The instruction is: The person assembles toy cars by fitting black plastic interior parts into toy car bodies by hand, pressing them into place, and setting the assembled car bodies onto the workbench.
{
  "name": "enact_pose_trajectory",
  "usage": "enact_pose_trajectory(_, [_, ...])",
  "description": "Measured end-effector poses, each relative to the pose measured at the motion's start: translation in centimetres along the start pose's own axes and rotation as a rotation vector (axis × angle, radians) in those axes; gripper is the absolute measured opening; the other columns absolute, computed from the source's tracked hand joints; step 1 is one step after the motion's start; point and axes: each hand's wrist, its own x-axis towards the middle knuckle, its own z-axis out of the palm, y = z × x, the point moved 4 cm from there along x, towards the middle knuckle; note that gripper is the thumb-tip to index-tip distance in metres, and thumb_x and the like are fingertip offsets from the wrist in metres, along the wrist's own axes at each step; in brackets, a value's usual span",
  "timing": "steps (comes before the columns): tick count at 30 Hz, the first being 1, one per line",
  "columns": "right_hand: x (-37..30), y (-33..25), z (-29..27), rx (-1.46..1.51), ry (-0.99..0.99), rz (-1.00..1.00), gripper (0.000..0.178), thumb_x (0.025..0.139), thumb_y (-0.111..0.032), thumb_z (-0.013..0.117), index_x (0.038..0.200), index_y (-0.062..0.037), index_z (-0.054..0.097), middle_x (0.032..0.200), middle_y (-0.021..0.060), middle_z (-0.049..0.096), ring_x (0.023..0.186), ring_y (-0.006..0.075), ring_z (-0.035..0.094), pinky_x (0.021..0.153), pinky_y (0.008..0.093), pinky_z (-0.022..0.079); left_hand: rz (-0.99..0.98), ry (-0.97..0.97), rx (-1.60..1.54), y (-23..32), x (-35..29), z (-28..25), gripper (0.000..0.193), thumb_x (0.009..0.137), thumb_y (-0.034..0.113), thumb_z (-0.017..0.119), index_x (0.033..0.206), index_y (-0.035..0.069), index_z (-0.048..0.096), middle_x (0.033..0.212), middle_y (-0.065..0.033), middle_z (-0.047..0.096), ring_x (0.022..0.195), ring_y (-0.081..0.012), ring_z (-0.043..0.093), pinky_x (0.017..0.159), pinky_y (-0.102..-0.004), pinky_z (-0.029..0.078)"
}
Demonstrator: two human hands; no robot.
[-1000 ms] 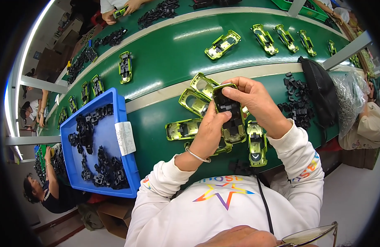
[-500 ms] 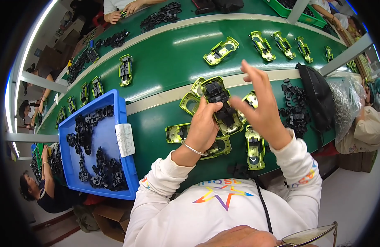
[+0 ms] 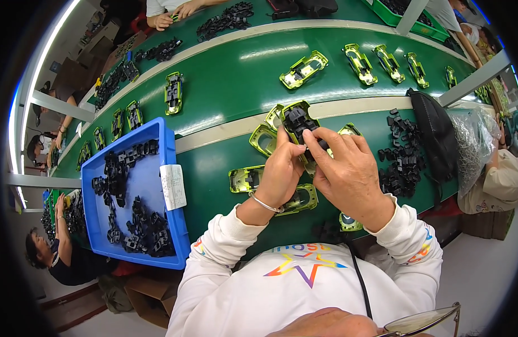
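A lime-green toy car body [image 3: 307,106] with a black interior piece [image 3: 296,119] inside it is tilted up between my two hands. My left hand [image 3: 278,177] grips it from the left, thumb along the edge. Bent over its right side, my right hand [image 3: 349,168] has its fingers on the black piece and hides the car's lower part. Around my hands lie more lime-green car bodies: one behind [image 3: 263,140], one to the left [image 3: 243,179], one under my wrists [image 3: 304,200] and one mostly covered by my right forearm [image 3: 350,222].
To my left stands a blue bin [image 3: 185,233] holding black parts. Loose black parts [image 3: 404,160] lie at the right beside a black bag [image 3: 430,135] and a clear plastic bag [image 3: 473,140]. Car bodies [image 3: 304,69] line the green belt [image 3: 231,84]. Other people work around.
My right hand was raised with fingers spread; it has come down and in, its fingers now on the black piece. My left hand keeps its hold on the car body.
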Motion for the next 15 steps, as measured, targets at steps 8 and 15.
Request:
enact_pose_trajectory(8, [0.14, -0.40, -0.18, 0.101, 0.044, 0.027, 0.058, 0.066, -0.001, 0.070, 0.123, 0.0032, 0.061, 0.117, 0.0129, 0.060, 0.087, 0.0230, 0.064, 0.073, 0.0340, 0.047, -0.039, 0.028, 0.098, -0.24, -0.11, -0.50, 0.050, 0.093, 0.009, 0.040, 0.143, 0.010, 0.036, 0.126, -0.0064, 0.053, 0.118, -0.0191, 0.052, 0.102, -0.0354, 0.040])
enact_pose_trajectory(15, [0.78, -0.45, -0.83, 0.151, 0.010, 0.064, 0.063, 0.065, 0.004, 0.067, 0.128, 0.0009, 0.059, 0.123, 0.0141, 0.058, 0.083, 0.0274, 0.064, 0.074, 0.0383, 0.050, -0.001, 0.020, 0.182, 0.26, 0.10, -0.96, 0.079, 0.090, 0.008, 0.045, 0.159, 0.010, 0.007, 0.112, -0.0029, 0.053, 0.076, -0.0057, 0.045, 0.063, -0.0207, 0.038])
